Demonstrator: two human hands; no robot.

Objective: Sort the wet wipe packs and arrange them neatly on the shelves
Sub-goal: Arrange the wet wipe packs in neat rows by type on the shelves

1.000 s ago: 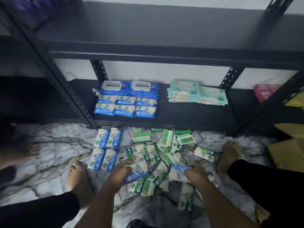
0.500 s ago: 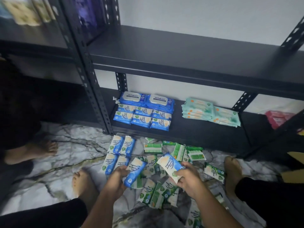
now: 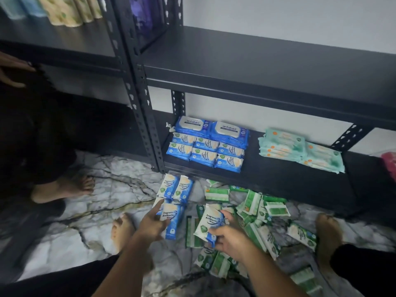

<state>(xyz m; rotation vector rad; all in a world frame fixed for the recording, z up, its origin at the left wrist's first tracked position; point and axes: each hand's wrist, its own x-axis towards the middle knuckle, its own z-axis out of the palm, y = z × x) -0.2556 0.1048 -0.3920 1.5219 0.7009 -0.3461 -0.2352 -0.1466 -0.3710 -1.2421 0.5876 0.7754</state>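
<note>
On the bottom shelf, mid-frame, two lidded packs lie at the back, six small packs in two rows before them, and stacks to their right. On the floor below, a pair lies left of a loose pile. The left hand holds a pack just below the pair. The right hand holds a second pack at the pile's left edge.

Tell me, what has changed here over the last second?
The left hand carried its blue pack leftward from the green pile to the blue packs on the floor. The right hand lifted a second pack, still gripped. The shelf stacks stayed put.
</note>
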